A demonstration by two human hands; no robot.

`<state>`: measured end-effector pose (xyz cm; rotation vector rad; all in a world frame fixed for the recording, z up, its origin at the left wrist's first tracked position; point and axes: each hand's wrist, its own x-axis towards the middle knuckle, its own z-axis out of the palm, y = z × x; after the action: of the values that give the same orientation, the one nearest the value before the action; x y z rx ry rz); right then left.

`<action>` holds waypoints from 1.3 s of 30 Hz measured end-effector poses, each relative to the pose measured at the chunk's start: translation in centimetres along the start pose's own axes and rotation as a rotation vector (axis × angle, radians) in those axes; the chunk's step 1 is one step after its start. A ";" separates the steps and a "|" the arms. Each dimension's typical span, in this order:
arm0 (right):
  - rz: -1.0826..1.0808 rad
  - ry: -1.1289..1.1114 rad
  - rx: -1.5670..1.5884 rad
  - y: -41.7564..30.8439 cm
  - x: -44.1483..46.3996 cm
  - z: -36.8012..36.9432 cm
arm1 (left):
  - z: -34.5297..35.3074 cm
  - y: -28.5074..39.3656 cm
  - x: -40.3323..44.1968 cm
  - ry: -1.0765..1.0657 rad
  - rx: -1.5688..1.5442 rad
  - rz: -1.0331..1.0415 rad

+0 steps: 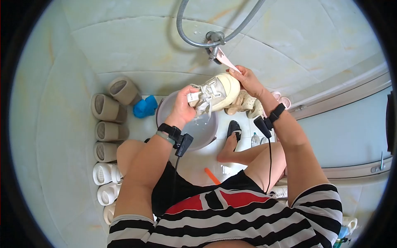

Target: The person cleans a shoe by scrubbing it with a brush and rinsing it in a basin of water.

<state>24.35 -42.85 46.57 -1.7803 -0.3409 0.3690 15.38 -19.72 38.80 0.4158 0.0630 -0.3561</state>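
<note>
My left hand (184, 106) is closed round the ankle end of a white lace-up sneaker (221, 90), tilted over a bucket (212, 131) with water in it. The fingers of my right hand (248, 80) are closed on the pale pink handle of a brush (226, 61), just beyond the sneaker's toe. The brush's far end reaches up under the metal tap (214, 50), and its dark head is partly hidden there. Whether my right hand also touches the toe, I cannot tell.
Beige slippers (105, 130) and white shoes (108, 194) line the left wall. A blue cloth-like item (144, 107) lies beside the bucket. More sandals (244, 103) stand behind the sneaker. A grey hose (244, 25) loops from the tap. An orange stick (212, 175) lies on the floor.
</note>
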 end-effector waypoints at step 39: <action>-0.534 0.411 -0.833 -9.6 2.2 7.8 | -0.3 -0.2 1.7 0.178 -0.482 0.132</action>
<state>22.74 -32.86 54.05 -2.3934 -0.7165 -0.6022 16.91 -20.34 38.20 -0.0271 0.2874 -0.1634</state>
